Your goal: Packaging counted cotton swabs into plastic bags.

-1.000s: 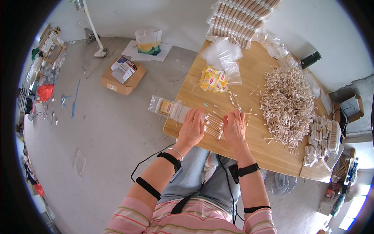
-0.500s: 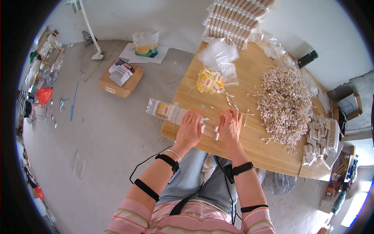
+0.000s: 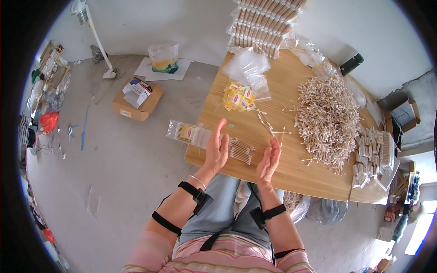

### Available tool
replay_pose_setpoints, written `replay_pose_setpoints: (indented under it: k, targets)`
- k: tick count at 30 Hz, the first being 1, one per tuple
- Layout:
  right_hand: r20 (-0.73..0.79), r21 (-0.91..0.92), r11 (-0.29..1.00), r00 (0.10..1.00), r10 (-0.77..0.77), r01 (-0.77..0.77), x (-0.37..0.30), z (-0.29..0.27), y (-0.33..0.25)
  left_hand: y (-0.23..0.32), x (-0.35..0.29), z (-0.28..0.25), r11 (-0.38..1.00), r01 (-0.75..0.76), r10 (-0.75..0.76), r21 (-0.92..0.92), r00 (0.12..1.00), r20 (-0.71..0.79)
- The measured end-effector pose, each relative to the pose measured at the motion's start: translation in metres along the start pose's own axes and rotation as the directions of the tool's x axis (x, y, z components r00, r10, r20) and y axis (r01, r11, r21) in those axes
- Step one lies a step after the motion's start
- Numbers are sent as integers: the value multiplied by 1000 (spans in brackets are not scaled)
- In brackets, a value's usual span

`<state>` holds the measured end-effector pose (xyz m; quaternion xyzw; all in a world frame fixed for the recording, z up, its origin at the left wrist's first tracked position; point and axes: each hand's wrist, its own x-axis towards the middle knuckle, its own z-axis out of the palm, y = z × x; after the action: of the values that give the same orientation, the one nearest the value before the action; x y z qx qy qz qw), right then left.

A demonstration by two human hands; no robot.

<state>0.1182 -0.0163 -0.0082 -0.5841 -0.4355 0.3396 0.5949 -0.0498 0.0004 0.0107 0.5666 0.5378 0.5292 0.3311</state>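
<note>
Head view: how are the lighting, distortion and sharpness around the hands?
Head view: even daylight, soft shadows, no glare on the table. Fisheye bends the table edge and a black rim cuts the corners. Left hand and right hand are fairly sharp; the swab pile blurs into a mass.

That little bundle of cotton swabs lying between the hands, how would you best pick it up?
Pinch the bundle of cotton swabs across its middle, from its two long sides. The sticks lie parallel on the table, so squeezing the shafts together probably keeps them bunched, whereas the ends would splay.
</note>
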Motion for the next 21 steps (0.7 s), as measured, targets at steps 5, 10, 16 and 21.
replay_pose_setpoints:
  k: [5,10,16,21]
  targets:
    - [-11,72,997,999,-35,36,-15,32,-6,-8,5,15,976,96,-72,-196,990,123]
    - [82,117,993,996,-36,26,-8,40,-6,-7,-9,21,948,128,-53,-293,967,249]
    - [199,-276,943,971,-135,188,0,24,-6,-8,-5,18,861,182,-165,-475,983,77]
    - [405,-312,869,881,-244,384,4,29,-9,-9,-6,19,882,164,-115,-441,984,137]
